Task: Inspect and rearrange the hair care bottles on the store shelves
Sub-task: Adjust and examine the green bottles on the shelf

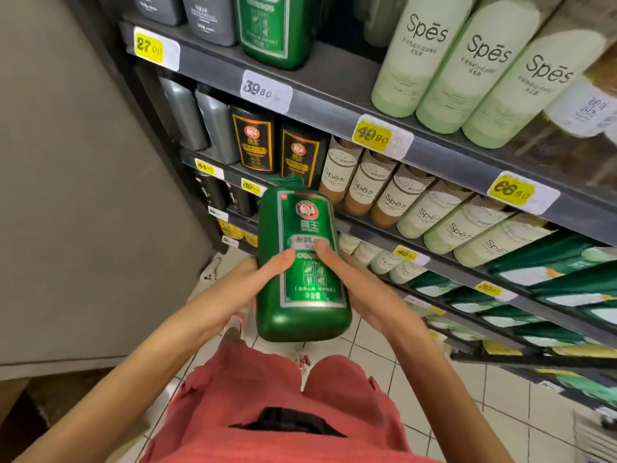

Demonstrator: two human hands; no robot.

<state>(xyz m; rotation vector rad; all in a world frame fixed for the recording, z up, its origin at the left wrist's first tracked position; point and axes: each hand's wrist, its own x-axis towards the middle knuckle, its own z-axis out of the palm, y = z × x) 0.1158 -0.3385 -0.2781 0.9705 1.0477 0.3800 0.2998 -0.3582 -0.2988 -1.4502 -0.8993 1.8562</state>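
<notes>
Left hand [255,284], right hand [359,289]: both grasp the green bottle [302,317], thumbs on its label, label up, frame centre, off the shelves [334,80]. Inspection seemingly under way; reshelving remains, perhaps beside the twin bottle [273,28], top centre.

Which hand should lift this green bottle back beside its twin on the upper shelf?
Right, probably. The right hand grips the green bottle on the side facing the shelves, nearer the gap beside the matching bottle; the left hand holds the far side.
</notes>
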